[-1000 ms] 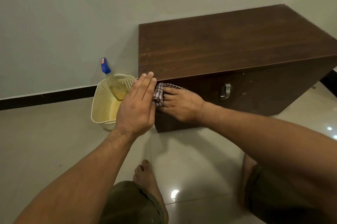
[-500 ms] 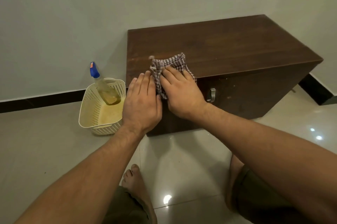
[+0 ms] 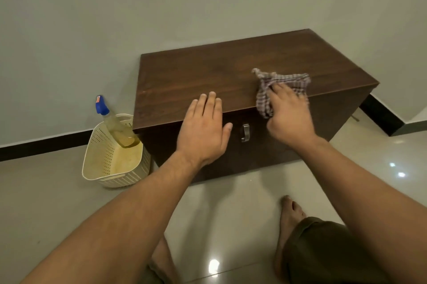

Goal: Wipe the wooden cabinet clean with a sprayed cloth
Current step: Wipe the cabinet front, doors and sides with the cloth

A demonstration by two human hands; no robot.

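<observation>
Both flat on wooden cabinet (image 3: 208,71): left hand (image 3: 203,129) bare, right hand (image 3: 288,115) pressing cloth (image 3: 288,80); glossy floor (image 3: 231,203)

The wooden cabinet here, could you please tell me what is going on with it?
A person is cleaning the wooden cabinet. The right hand, blurred, presses a checked cloth onto the top near the front edge, with part of the cloth hanging over that edge. The left hand lies flat at the front edge, fingers straight. The spray bottle leans in a cream basket on the floor beside the cabinet, with no hand on it.
</observation>
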